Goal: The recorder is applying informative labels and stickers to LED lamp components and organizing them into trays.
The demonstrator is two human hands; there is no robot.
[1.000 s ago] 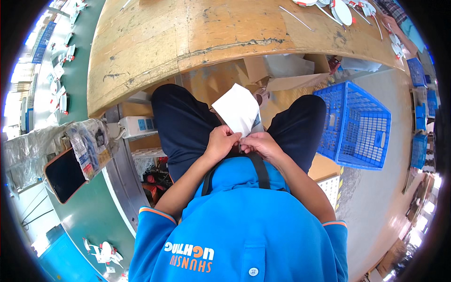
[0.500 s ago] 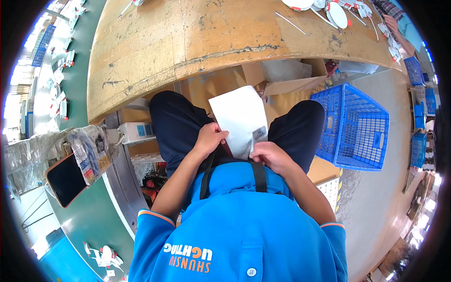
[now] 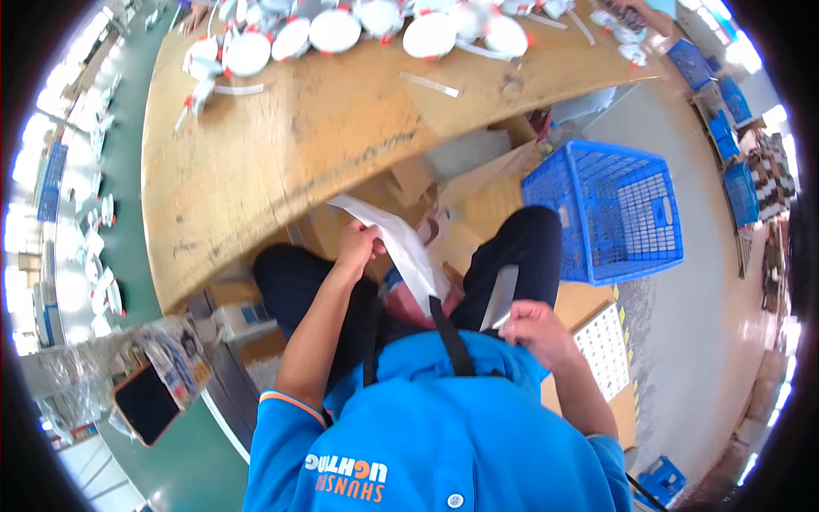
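My left hand [image 3: 360, 246] is closed on the left edge of a white sheet [image 3: 399, 241], which tilts steeply over my lap with its lower end near my waist. To the right, my right hand [image 3: 539, 330] pinches the lower end of a narrow pale strip [image 3: 502, 294] above my right thigh. The strip is apart from the sheet. Something reddish [image 3: 409, 304] lies in my lap, partly hidden behind the sheet.
A wooden table [image 3: 281, 128] in front bears several white round lamp parts [image 3: 335, 32] and loose pale strips. A blue crate [image 3: 627, 213] stands at the right, a cardboard box [image 3: 486, 171] under the table. At the left are a phone [image 3: 147, 405] and a green conveyor [image 3: 141, 188].
My right hand has moved right, away from the sheet, with the pale strip in it. The sheet has tipped more edge-on. The view has shifted, showing more of the lamp parts.
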